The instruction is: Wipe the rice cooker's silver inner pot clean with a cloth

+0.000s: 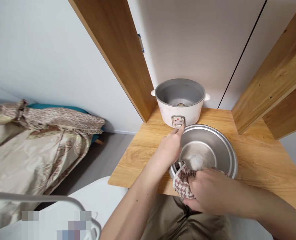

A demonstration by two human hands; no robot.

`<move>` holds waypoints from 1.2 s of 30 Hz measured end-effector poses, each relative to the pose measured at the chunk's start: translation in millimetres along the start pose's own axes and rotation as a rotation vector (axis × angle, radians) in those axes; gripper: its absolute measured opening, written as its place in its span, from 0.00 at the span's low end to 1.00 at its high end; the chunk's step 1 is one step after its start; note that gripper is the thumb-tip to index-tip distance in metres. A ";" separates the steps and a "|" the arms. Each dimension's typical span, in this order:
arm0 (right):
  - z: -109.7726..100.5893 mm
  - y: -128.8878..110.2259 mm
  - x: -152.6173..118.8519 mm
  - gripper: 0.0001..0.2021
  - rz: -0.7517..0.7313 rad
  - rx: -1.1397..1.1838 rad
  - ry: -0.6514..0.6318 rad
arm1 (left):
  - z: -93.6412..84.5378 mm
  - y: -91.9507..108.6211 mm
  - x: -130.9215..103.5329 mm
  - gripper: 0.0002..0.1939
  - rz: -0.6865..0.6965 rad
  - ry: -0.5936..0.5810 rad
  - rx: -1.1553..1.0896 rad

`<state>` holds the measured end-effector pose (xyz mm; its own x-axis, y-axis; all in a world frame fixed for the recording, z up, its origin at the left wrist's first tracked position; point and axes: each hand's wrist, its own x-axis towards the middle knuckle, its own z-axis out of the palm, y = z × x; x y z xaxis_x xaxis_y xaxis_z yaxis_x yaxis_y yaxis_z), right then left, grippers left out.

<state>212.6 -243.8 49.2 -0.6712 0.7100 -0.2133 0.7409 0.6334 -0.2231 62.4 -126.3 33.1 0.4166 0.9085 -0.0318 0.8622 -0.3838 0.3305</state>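
A round silver metal pot (221,146) sits on the wooden tabletop, its inside facing up. Its left rim is held by my left hand (171,145); the index fingertip reaches beside the rice cooker's front switch, and some fingers are hidden. My right hand (208,190) is closed around a maroon-and-white patterned cloth (184,180) at the pot's near rim. Part of the cloth lies over that rim, and another bit shows beyond my knuckles. Just behind the pot stands a white rice cooker body (168,111) without a lid, its grey inside showing.
The wooden tabletop (135,156) runs between upright wooden posts, with a pale wall behind. My lap is under its near edge. At left stands a bed or sofa (50,150) with a patterned cover. A white surface (97,193) with a grey curved tube is at lower left.
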 end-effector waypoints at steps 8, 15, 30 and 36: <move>-5.1 4.8 1.2 0.09 -0.042 0.157 0.023 | 0.4 -1.4 -0.4 0.36 0.007 0.008 -0.002; 1.2 2.1 -0.1 0.18 -0.014 -0.017 -0.005 | 1.4 -2.4 0.5 0.37 0.006 -0.003 0.006; 0.7 8.1 0.7 0.09 -0.017 0.221 0.049 | -0.6 -1.3 1.4 0.37 0.006 -0.008 -0.006; 1.7 2.6 -1.0 0.09 -0.023 0.219 0.039 | -2.7 -8.7 8.6 0.35 0.095 -0.019 -0.021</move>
<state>215.2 -243.4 47.3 -0.6834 0.7102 -0.1692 0.6995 0.5707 -0.4301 57.8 -114.7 32.5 0.5017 0.8649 -0.0173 0.8126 -0.4643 0.3522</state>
